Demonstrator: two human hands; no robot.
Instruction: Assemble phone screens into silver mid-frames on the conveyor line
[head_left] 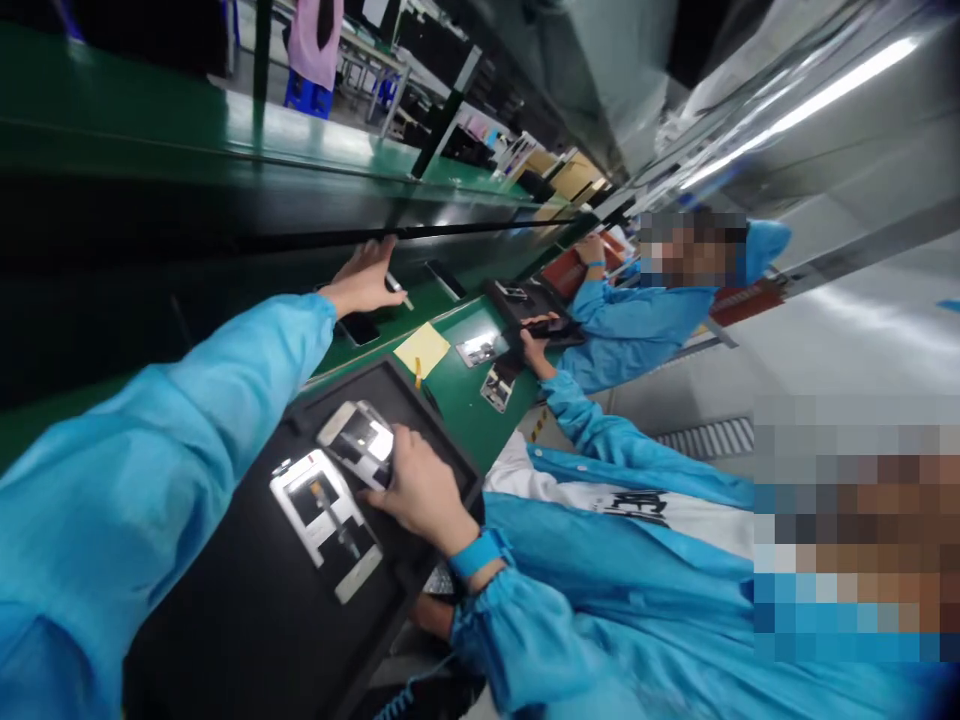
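My left hand [366,280] reaches over the green line with its fingers spread and nothing gripped. A thin pale object [397,288] lies by its thumb, and a dark phone [360,328] is below the wrist. My right hand [427,492], with a blue wrist strap [480,553], grips the right end of a white phone [349,438] above a black tray [217,590]. The fingertips are partly hidden. Beside it in the tray lies a second white phone [326,522], its shiny inner face and a flat cable showing.
A yellow paper [422,350] lies beyond the tray. A co-worker's hand [535,345] holds a dark phone [551,327], near two more opened phones [480,347] on the green bench [465,405]. Another person's arm [630,315] is farther along. A shelf [322,165] overhangs the line.
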